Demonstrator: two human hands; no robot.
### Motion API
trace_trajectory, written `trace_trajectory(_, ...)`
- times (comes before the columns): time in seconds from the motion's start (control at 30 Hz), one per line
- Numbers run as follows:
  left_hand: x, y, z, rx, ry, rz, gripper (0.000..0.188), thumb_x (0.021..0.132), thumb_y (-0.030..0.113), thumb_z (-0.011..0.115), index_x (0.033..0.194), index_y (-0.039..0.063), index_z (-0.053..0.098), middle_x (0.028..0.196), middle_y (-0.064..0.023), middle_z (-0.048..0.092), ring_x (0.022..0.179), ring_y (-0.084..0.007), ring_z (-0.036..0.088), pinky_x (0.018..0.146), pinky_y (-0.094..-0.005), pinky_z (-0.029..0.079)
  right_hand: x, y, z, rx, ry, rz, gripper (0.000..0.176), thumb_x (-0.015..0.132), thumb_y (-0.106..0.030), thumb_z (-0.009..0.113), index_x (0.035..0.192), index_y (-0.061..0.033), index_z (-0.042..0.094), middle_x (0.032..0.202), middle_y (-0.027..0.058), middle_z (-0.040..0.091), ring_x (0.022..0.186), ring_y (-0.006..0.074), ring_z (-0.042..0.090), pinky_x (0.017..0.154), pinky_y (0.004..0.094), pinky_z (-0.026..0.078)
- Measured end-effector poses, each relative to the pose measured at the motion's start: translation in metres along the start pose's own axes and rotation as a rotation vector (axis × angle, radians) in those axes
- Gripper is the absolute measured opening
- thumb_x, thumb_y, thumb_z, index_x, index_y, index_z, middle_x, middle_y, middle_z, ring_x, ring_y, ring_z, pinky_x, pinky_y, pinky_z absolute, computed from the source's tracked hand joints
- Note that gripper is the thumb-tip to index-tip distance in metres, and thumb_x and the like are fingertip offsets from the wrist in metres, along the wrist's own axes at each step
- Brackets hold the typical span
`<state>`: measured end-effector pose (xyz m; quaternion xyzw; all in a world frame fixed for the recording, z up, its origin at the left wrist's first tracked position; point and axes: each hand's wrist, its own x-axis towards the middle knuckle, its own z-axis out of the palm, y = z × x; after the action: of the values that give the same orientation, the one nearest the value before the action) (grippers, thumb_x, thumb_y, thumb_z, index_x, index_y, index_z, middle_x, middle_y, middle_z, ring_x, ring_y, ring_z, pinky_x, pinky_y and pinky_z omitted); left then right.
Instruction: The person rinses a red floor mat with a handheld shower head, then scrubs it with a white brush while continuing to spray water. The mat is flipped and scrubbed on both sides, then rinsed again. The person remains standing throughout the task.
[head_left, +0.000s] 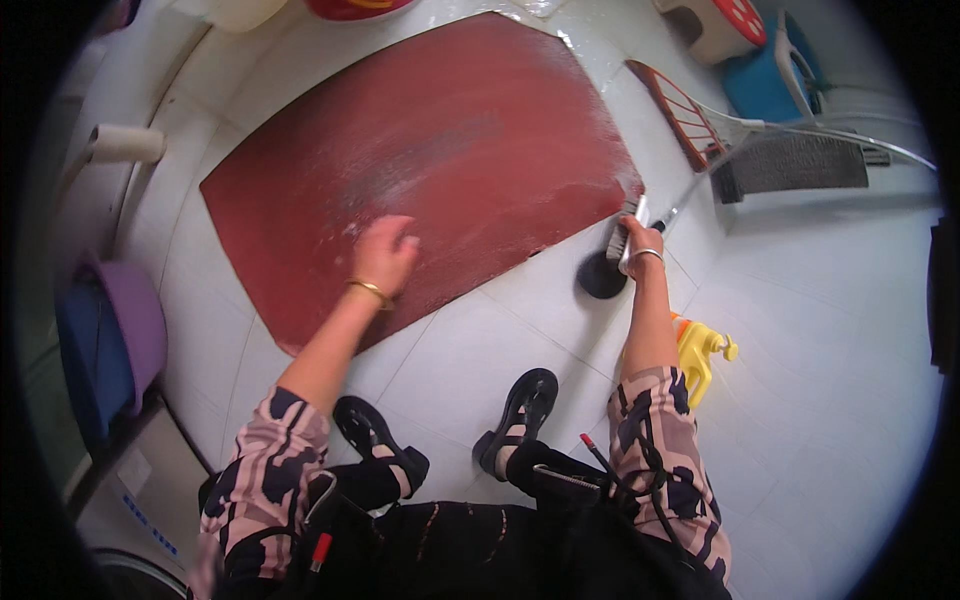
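A dark red mat (465, 165) lies on the tiled floor before me, wet and streaked with grey, with whitish foam in places. My left hand (385, 251) is over its near left part, blurred, with fingers curled and nothing visible in them. Whether it touches the mat I cannot tell. At the mat's right corner, my right hand (643, 238) grips a scrub brush (619, 238) with a white back and grey bristles, held on edge. A round black object (601, 276) sits just beneath the brush, partly covered by it.
A yellow jug with a pump top (705, 352) stands beside my right forearm. Purple (142, 337) and blue (94, 360) basins are at left. A red slatted frame (679, 116), a blue container (765, 79) and a red-topped stool (712, 30) are at upper right.
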<state>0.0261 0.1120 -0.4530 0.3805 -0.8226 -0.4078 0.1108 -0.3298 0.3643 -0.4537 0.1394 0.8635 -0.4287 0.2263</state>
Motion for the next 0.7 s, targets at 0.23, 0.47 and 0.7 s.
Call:
trace_trajectory(0.23, -0.075, 0.067, 0.089, -0.921, -0.7, -0.701, 0.048, 0.087, 0.027, 0.067, 0.125, 0.001, 0.053, 0.102, -0.0073, 0.067, 0.083, -0.0132, 0.065, 0.067, -0.0269, 0.054, -0.093, 0.003, 0.037, 0.323, -0.164, 0.079, 0.024, 0.072, -0.019, 0.07, 0.079, 0.0004, 0.058, 0.069, 0.0024, 0.054, 0.056, 0.0153, 0.052, 0.053, 0.0297, 0.044)
trace_trajectory(0.47, -0.089, 0.077, 0.083, -1.611, -0.639, -0.686, 0.071, 0.083, 0.045, 0.069, 0.139, 0.013, 0.041, 0.131, -0.0031, 0.053, 0.121, -0.0165, 0.049, 0.096, -0.0388, 0.043, -0.222, -0.02, 0.086, 0.762, -0.407, 0.054, 0.039, 0.078, -0.02, 0.069, 0.107, -0.0038, 0.048, 0.091, 0.0081, 0.056, 0.074, 0.0221, 0.062, 0.066, 0.0361, 0.055)
trace_trajectory(0.7, -0.071, 0.099, 0.042, -2.144, -0.41, -0.353, 0.077, 0.082, 0.049, 0.067, 0.145, 0.024, 0.031, 0.14, 0.0, 0.044, 0.13, -0.016, 0.041, 0.107, -0.0414, 0.032, -0.262, -0.056, 0.093, 0.843, -0.71, 0.105, 0.047, 0.081, -0.015, 0.068, 0.118, -0.0043, 0.041, 0.097, 0.0087, 0.055, 0.084, 0.0242, 0.063, 0.073, 0.0396, 0.057)
